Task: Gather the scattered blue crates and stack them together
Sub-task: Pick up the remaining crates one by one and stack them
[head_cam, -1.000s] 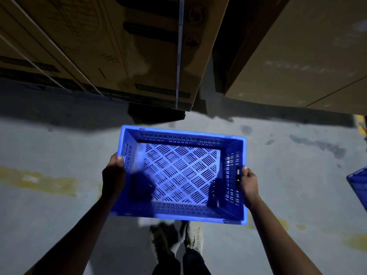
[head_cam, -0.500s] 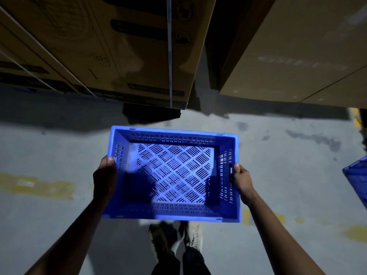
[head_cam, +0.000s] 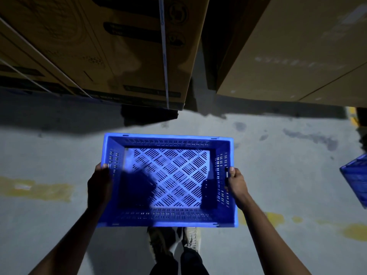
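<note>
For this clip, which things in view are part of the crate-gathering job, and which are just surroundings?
Part of the job:
- blue crate, carried level above the floor, nothing in it
- left hand and right hand, gripping its short sides
- second blue crate, cut off at the right edge

Just surroundings:
- cardboard boxes
- concrete floor with worn yellow paint marks
- person's shoes

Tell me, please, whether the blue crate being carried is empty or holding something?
Empty: the blue crate shows its bare slotted floor, crossed only by shadows. The left hand and right hand grip its short sides.
</note>
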{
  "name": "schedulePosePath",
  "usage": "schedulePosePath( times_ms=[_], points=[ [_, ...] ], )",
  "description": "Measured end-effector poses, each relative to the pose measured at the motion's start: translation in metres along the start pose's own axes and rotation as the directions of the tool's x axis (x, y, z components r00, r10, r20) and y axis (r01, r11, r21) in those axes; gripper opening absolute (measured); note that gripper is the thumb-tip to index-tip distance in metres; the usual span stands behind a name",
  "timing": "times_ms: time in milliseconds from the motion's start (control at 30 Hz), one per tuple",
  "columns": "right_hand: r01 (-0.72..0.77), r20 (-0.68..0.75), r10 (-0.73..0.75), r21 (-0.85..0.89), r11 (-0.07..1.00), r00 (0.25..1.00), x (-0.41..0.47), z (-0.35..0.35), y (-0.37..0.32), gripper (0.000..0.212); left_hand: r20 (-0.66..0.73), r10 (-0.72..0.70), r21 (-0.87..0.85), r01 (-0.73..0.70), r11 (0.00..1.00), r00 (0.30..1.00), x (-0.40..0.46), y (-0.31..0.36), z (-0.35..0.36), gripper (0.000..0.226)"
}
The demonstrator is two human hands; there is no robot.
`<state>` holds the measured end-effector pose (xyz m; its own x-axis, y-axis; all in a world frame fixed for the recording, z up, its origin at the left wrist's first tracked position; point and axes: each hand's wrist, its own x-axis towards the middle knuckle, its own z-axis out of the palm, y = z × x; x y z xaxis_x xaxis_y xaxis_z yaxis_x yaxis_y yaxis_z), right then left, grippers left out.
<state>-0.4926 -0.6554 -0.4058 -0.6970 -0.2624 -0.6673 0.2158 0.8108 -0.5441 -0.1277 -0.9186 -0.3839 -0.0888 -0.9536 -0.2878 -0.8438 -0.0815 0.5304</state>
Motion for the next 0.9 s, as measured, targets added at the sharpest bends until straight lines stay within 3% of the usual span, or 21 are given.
schedulePosePath(
  times_ms=[67, 167, 333, 433, 533, 600, 733, 900],
  points=[
    [-0.013, -0.014, 0.013, 0.004, 1.000, 1.000, -0.002, -0.003, 0.003, 0.054, 0.027, 0.005, -0.051, -0.004, 0.999, 1.000, 0.000, 0.007, 0.000, 0.050],
    [0.002, -0.088, -0.009, -0.085, 0.996, 0.996, -0.003, -0.005, 0.014, 0.053, 0.077, 0.006, -0.073, 0.000, 0.997, 0.997, 0.000, 0.018, 0.003, 0.039],
    [0.118, -0.082, -0.118, -0.010, 0.993, 0.990, 0.008, -0.008, 0.028, 0.099, 0.123, -0.090, -0.138, 0.107, 0.985, 0.988, 0.001, 0.016, 0.001, 0.034],
    [0.126, -0.037, -0.124, 0.061, 0.990, 0.992, 0.009, -0.007, 0.028, 0.090, 0.177, -0.111, -0.256, 0.154, 0.954, 0.978, 0.001, 0.012, -0.001, 0.027],
    [0.118, -0.038, -0.116, 0.083, 0.989, 0.993, 0.007, -0.006, 0.021, 0.093, 0.048, -0.105, -0.151, 0.111, 0.982, 0.993, 0.003, 0.008, 0.004, 0.033],
    [0.106, -0.029, -0.103, 0.113, 0.988, 0.994, 0.002, -0.006, 0.013, 0.087, 0.018, -0.077, -0.171, 0.079, 0.982, 0.997, 0.004, 0.006, 0.007, 0.033],
    [0.089, 0.009, -0.092, 0.179, 0.980, 0.996, -0.006, -0.009, 0.000, 0.050, 0.050, -0.068, -0.138, 0.074, 0.988, 0.996, 0.005, 0.000, 0.008, 0.032],
    [0.072, 0.015, -0.079, 0.269, 0.960, 0.997, -0.015, -0.015, 0.005, 0.044, 0.153, -0.005, -0.096, 0.020, 0.995, 0.988, 0.006, 0.003, 0.001, 0.040]
  ],
)
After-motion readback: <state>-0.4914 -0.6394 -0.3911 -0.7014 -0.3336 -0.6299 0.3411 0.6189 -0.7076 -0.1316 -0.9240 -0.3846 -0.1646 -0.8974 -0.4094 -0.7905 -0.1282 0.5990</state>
